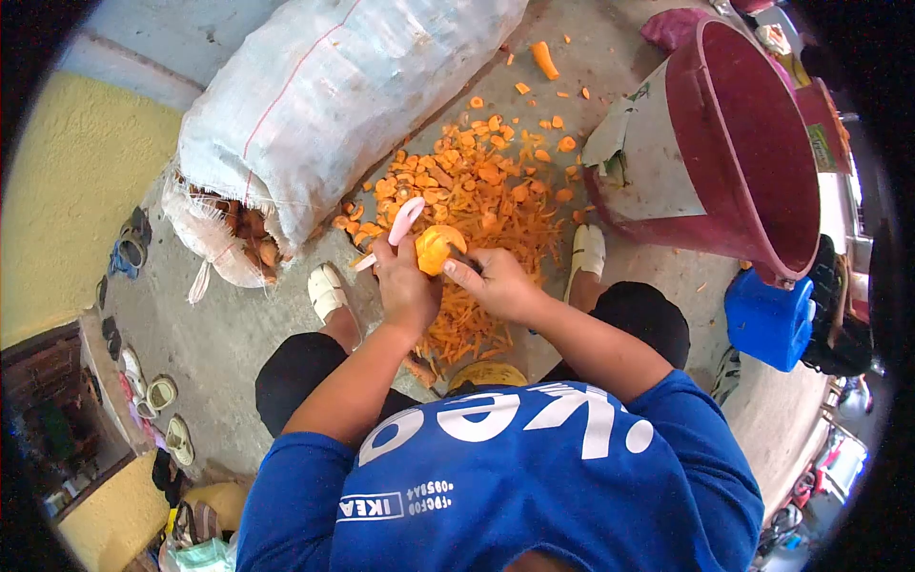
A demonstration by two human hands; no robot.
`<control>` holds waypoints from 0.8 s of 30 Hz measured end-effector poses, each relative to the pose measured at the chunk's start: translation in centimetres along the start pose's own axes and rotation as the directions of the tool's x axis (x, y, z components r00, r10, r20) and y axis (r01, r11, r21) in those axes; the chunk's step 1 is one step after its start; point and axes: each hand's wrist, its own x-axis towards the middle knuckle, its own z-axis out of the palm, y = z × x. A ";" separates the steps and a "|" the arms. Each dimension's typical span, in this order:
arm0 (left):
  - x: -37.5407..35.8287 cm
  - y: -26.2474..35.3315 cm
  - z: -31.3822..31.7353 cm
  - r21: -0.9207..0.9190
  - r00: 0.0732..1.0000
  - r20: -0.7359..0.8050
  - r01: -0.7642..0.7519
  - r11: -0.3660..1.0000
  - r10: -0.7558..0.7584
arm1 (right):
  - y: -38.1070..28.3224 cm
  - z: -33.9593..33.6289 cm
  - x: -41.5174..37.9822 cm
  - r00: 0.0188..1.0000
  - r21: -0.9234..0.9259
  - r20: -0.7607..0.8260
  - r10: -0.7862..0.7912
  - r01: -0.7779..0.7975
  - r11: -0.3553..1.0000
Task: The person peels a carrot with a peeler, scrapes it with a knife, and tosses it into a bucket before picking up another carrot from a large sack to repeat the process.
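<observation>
- Your left hand [408, 288] curled its fingers round the carrot [435, 250], held over the peelings [472, 319] between your feet.
- Your right hand [502, 286] pinched a dark tool [467, 260] between thumb and fingers, against the carrot.
- Hazard: too hard a push, or a carrot turning in a loose grip, could have driven the edge into your left fingers.
- Obscured: the tool's working edge and some fingertips; the pale pink object [407, 219] near your left hand defied identification.
</observation>
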 end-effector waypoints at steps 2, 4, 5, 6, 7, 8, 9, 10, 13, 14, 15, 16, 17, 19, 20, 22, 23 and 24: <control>0.0 0.4 -0.3 -0.032 0.999 0.001 0.040 0.999 -0.040 | 0.4 -0.8 0.2 1.000 -0.034 -0.026 -0.008 0.007 0.999; 0.1 0.3 -0.3 -0.003 1.000 0.001 -0.011 1.000 0.011 | -1.4 -2.4 -0.6 0.992 -0.201 -0.126 -0.028 0.002 0.980; 0.1 0.2 -0.3 0.012 0.999 0.002 -0.037 0.999 0.037 | -1.6 -2.7 -0.6 0.994 -0.222 -0.110 -0.008 -0.017 0.975; 0.0 0.4 -0.5 0.016 0.999 0.025 -0.037 0.999 0.037 | -1.5 -2.7 -0.6 0.992 -0.251 -0.117 -0.042 0.011 0.968; 0.0 0.8 -0.9 0.021 0.998 0.047 -0.039 0.999 0.038 | -1.3 -2.8 -0.5 0.989 -0.280 -0.125 -0.077 0.040 0.959; 0.0 1.1 -1.1 0.026 0.997 0.069 -0.042 0.999 0.040 | -1.2 -2.8 -0.5 0.985 -0.309 -0.132 -0.113 0.068 0.949; 0.1 1.2 -1.1 0.014 0.997 0.062 -0.056 0.998 0.055 | -1.3 -2.8 -0.5 0.988 -0.325 -0.110 -0.104 0.063 0.944; 0.0 1.3 -1.2 0.002 0.996 0.055 -0.069 0.998 0.069 | -1.3 -2.8 -0.4 0.992 -0.341 -0.088 -0.094 0.059 0.938; 0.1 1.1 -1.2 -0.027 0.995 0.061 -0.074 0.997 0.076 | -1.2 -2.6 -0.4 0.992 -0.423 -0.065 -0.111 0.074 0.903; 0.1 1.0 -1.2 -0.035 0.995 0.068 -0.071 0.997 0.073 | -1.1 -2.4 -0.5 0.990 -0.454 -0.064 -0.124 0.082 0.887; 0.1 0.9 -1.1 -0.031 0.994 0.077 -0.076 0.997 0.079 | -1.1 -2.3 -0.5 0.991 -0.471 -0.045 -0.129 0.093 0.877; 0.2 0.8 -1.1 -0.026 0.993 0.086 -0.082 0.996 0.084 | -1.0 -2.2 -0.5 0.991 -0.487 -0.026 -0.133 0.104 0.867; 0.2 0.7 -1.1 -0.022 0.991 0.095 -0.088 0.996 0.090 | -1.0 -2.2 -0.6 0.991 -0.502 -0.007 -0.136 0.114 0.857; 0.2 0.5 -1.2 -0.011 0.986 0.148 -0.075 0.997 0.076 | -1.1 -2.1 -0.7 0.983 -0.511 -0.023 -0.182 0.145 0.847; 0.2 0.5 -1.3 -0.006 0.982 0.174 -0.069 0.998 0.069 | -1.1 -2.0 -0.7 0.978 -0.515 -0.031 -0.205 0.160 0.842; 0.3 0.4 -1.3 0.029 0.975 0.214 -0.059 0.998 0.052 | -0.9 -1.9 -0.7 0.979 -0.503 -0.036 -0.200 0.155 0.850; 0.3 0.4 -1.3 0.047 0.972 0.233 -0.055 0.997 0.042 | -0.8 -1.7 -0.6 0.980 -0.497 -0.038 -0.197 0.153 0.854; 0.3 0.5 -1.3 0.064 0.972 0.232 -0.035 0.997 0.019 | -0.6 -1.5 -0.6 0.979 -0.491 -0.058 -0.196 0.143 0.859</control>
